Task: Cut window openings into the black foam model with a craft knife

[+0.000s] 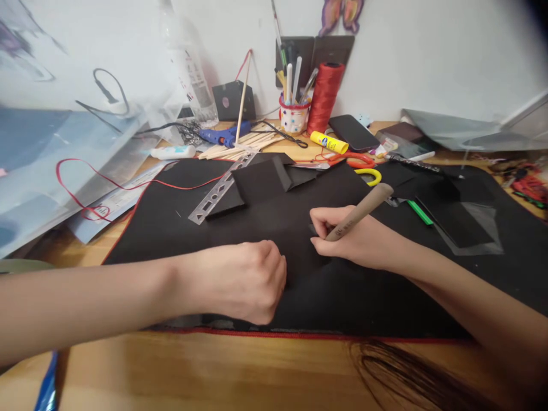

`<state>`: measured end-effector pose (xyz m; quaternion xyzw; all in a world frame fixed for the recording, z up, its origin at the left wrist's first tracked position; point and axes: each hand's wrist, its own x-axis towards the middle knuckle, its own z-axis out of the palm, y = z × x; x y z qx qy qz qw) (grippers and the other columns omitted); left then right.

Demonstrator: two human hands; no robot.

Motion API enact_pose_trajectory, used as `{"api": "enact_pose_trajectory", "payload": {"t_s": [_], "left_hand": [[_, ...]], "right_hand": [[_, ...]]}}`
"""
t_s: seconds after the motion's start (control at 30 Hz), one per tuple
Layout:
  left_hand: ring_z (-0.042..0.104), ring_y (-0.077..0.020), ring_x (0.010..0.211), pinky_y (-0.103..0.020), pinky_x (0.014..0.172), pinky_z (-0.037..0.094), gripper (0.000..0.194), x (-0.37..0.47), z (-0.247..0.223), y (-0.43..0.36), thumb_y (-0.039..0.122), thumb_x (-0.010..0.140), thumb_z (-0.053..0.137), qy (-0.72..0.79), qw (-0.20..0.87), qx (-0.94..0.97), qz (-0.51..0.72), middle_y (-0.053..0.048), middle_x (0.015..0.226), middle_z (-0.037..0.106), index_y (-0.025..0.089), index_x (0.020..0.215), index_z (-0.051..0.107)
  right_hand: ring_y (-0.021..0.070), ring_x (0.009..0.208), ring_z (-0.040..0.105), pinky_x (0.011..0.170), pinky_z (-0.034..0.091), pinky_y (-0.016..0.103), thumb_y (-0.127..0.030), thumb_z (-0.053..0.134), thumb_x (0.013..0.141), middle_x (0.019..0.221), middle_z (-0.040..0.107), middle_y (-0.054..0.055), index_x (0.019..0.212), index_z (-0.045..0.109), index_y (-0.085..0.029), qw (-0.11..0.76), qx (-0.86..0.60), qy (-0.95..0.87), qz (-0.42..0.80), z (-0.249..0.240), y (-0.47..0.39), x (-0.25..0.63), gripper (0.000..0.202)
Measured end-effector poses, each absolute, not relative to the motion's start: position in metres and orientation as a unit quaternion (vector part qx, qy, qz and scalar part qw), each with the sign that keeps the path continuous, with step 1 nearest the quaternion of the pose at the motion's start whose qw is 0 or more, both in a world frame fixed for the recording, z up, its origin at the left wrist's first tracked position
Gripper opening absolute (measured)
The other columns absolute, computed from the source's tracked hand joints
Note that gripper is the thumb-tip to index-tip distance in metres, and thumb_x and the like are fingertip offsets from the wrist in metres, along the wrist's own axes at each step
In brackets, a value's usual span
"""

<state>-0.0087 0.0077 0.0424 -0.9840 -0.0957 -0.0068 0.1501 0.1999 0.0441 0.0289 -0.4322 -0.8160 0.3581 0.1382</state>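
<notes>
My right hand (355,234) is closed around a beige pen (362,211), which slants with its upper end to the right. Its tip is hidden by my fingers, over dark card. To its left, my left hand (252,279) is curled into a fist above the black mat (385,302); what its fingers hold, if anything, is hidden. Dark folded card (261,182) lies on the mat beyond both hands. A clear stencil ruler (218,191) rests slanted beside the card, at its left.
Behind the card are a yellow glue stick (329,142), scissors (369,176), wooden sticks (244,142), a blue glue gun (225,135), a phone (353,132), a pen cup (294,114) and a red thread spool (325,97). A green strip (420,212) lies right.
</notes>
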Motion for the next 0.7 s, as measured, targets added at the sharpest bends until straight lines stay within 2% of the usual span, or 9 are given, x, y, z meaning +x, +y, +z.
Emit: {"api": "enact_pose_trajectory", "payload": {"t_s": [0.1, 0.23, 0.3, 0.37, 0.47, 0.57, 0.7], "left_hand": [[0.055, -0.0167, 0.053, -0.028, 0.043, 0.042, 0.017, 0.001, 0.042, -0.009, 0.007, 0.078, 0.047, -0.039, 0.159, -0.986, -0.016, -0.007, 0.065, 0.06, 0.01, 0.074, 0.063], [0.051, -0.015, 0.047, -0.027, 0.036, 0.037, 0.019, 0.012, 0.039, -0.014, 0.015, 0.084, 0.044, -0.14, 0.046, -0.988, -0.052, -0.002, 0.06, 0.055, 0.011, 0.084, 0.063], [0.057, -0.0156, 0.056, -0.027, 0.043, 0.045, 0.025, 0.011, 0.037, -0.003, 0.021, 0.089, 0.04, -0.196, -0.011, -0.979, -0.055, -0.003, 0.067, 0.059, 0.013, 0.09, 0.063], [0.061, -0.0181, 0.083, -0.028, 0.063, 0.052, 0.025, 0.007, 0.033, 0.011, 0.025, 0.09, 0.04, -0.225, -0.034, -0.971, -0.07, -0.006, 0.088, 0.063, 0.013, 0.098, 0.061], [0.048, -0.0207, 0.113, -0.032, 0.092, 0.045, 0.028, 0.0, 0.023, 0.027, 0.027, 0.09, 0.042, -0.2, -0.054, -0.974, -0.087, -0.007, 0.114, 0.057, 0.011, 0.108, 0.056], [0.041, -0.0196, 0.12, -0.031, 0.102, 0.036, 0.03, -0.002, 0.014, 0.033, 0.026, 0.091, 0.04, -0.176, -0.074, -0.978, -0.088, -0.005, 0.122, 0.053, 0.011, 0.112, 0.055], [0.04, -0.0174, 0.121, -0.029, 0.104, 0.034, 0.03, -0.001, 0.009, 0.034, 0.024, 0.091, 0.04, -0.166, -0.097, -0.976, -0.101, -0.004, 0.121, 0.054, 0.01, 0.112, 0.055]], "right_hand": [[0.0066, 0.051, 0.031, 0.046, 0.023, 0.02, -0.014, 0.051, 0.065, 0.052, 0.035, -0.007, 0.059, 0.032, -0.019, 0.123, -0.416, -0.814, 0.386, 0.031, 0.048, 0.2, 0.02], [0.0068, 0.051, 0.031, 0.045, 0.023, 0.02, -0.015, 0.052, 0.065, 0.053, 0.036, -0.007, 0.059, 0.032, -0.019, 0.095, -0.398, -0.808, 0.424, 0.031, 0.054, 0.202, 0.021], [0.0069, 0.052, 0.031, 0.045, 0.023, 0.02, -0.016, 0.052, 0.066, 0.054, 0.036, -0.007, 0.06, 0.033, -0.019, 0.09, -0.387, -0.807, 0.436, 0.03, 0.057, 0.203, 0.02], [0.0069, 0.052, 0.031, 0.045, 0.023, 0.02, -0.015, 0.052, 0.066, 0.054, 0.036, -0.007, 0.061, 0.034, -0.018, 0.089, -0.374, -0.809, 0.445, 0.028, 0.06, 0.205, 0.019], [0.0066, 0.053, 0.03, 0.046, 0.023, 0.02, -0.013, 0.051, 0.066, 0.055, 0.034, -0.007, 0.06, 0.033, -0.018, 0.091, -0.355, -0.808, 0.462, 0.025, 0.062, 0.206, 0.02], [0.0064, 0.055, 0.029, 0.047, 0.023, 0.019, -0.012, 0.049, 0.066, 0.057, 0.032, -0.007, 0.061, 0.031, -0.018, 0.091, -0.331, -0.806, 0.482, 0.023, 0.065, 0.206, 0.02], [0.0063, 0.055, 0.028, 0.046, 0.024, 0.019, -0.009, 0.048, 0.066, 0.058, 0.031, -0.007, 0.063, 0.031, -0.019, 0.07, -0.291, -0.814, 0.497, 0.022, 0.072, 0.205, 0.02]]}}
